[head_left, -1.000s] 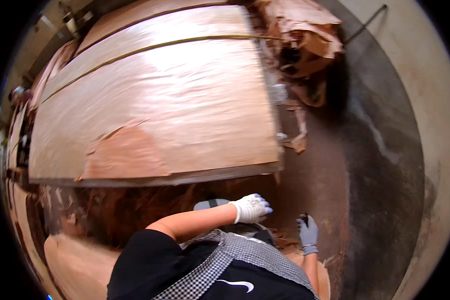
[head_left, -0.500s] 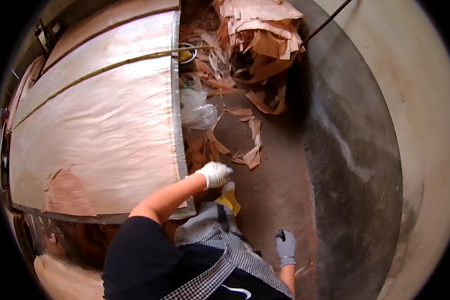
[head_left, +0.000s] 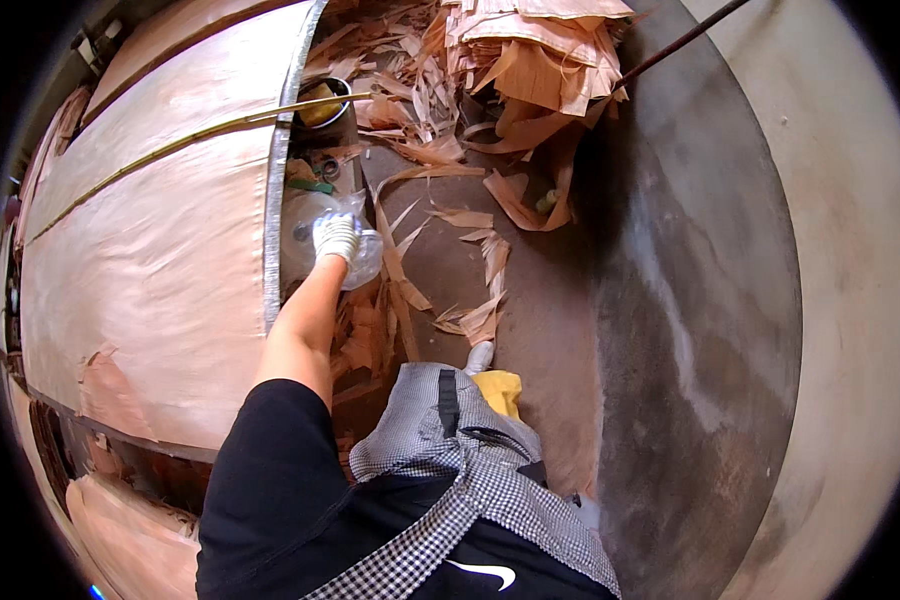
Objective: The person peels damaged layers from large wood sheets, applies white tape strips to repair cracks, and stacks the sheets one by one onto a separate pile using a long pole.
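My left hand (head_left: 337, 237), in a white knit glove, reaches forward beside the edge of the big sheet stack. Its fingers are bunched downward on a clear plastic bag (head_left: 364, 262), and their tips are partly hidden. The bag lies crumpled on a low ledge next to the stack. Just beyond it is a small green piece (head_left: 311, 185) near some dark rings. My right hand (head_left: 587, 511), in a grey glove, shows only as a small patch at the right side of my checked apron (head_left: 490, 490). The apron and my body hide its fingers.
Thin wood veneer sheets (head_left: 170, 270) form a wide stack at left, with a long thin stick (head_left: 200, 133) across it. A round container (head_left: 322, 104) stands beyond the bag. Veneer scraps (head_left: 485, 270) litter the floor below a veneer pile (head_left: 540, 60). A wall (head_left: 700, 300) rises at right.
My left hand has moved forward and left, from above the floor onto the plastic bag. My right hand has drawn back against my side, mostly out of sight. The view has shifted slightly.
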{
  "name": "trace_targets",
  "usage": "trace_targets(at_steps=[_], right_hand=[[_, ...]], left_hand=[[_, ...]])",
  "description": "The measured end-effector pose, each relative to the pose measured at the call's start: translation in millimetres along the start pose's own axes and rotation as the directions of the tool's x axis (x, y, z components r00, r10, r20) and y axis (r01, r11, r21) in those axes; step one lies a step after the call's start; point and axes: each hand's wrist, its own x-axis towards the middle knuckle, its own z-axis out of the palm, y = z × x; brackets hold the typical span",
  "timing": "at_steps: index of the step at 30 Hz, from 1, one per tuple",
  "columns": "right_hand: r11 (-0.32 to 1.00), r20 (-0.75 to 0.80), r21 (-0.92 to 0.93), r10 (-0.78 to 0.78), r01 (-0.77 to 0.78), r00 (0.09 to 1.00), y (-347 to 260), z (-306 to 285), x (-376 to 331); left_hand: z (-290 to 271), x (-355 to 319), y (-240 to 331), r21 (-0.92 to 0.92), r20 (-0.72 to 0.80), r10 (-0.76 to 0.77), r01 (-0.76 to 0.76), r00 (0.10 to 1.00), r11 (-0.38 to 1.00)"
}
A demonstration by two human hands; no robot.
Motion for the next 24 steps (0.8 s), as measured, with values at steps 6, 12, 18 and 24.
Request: trace_targets(at_steps=[6,12,18,24], right_hand=[[0.944,0.068,-0.199,-0.256,0.265,0.964,-67.2,-93.0,146.0],[0.822,0.13,-0.29,-0.473,0.49,0.871,-173.0,-138.3,282.8],[0.731,0.192,-0.159,-0.636,0.663,0.747,-387.9,-117.9,329.9],[0.536,0.429,0.186,-0.798,0.823,0.423,-593.5,-101.1,285.9]], left_hand=[[33.1,21.8,8.3,0.306,0.133,0.072,-0.11,0.989,0.946],[75.3,47.9,-3.7,0.347,0.194,0.064,-0.129,0.979,0.929],[-20.8,41.0,68.2,-0.482,0.277,0.371,-0.206,0.886,0.852],[-102.4,32.2,124.7,-0.627,0.095,0.577,-0.401,0.811,0.668]])
